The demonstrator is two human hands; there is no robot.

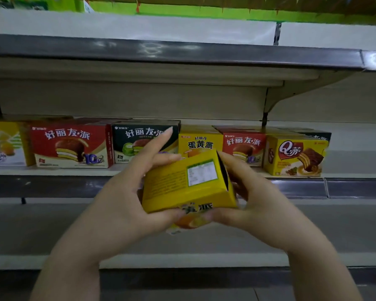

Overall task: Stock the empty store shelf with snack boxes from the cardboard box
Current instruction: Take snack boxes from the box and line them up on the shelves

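A yellow snack box [182,183] is held in front of the middle shelf [52,171], tilted so its nutrition-label side faces up. My left hand [130,192] grips its left end, thumb under the front, index finger pointing up. My right hand [254,196] grips its right end, where a flap gapes slightly. On the shelf behind stands a row of snack boxes: a red one [71,145], a black one [139,142], a yellow one [199,141], a second red one [243,148] and a yellow Q box [295,156]. The cardboard box is out of view.
A pale yellow box [4,144] stands at the row's left end. The shelf right of the Q box [356,164] is bare. An upper shelf [182,53] overhangs the row. A lower shelf [41,227] runs below my hands.
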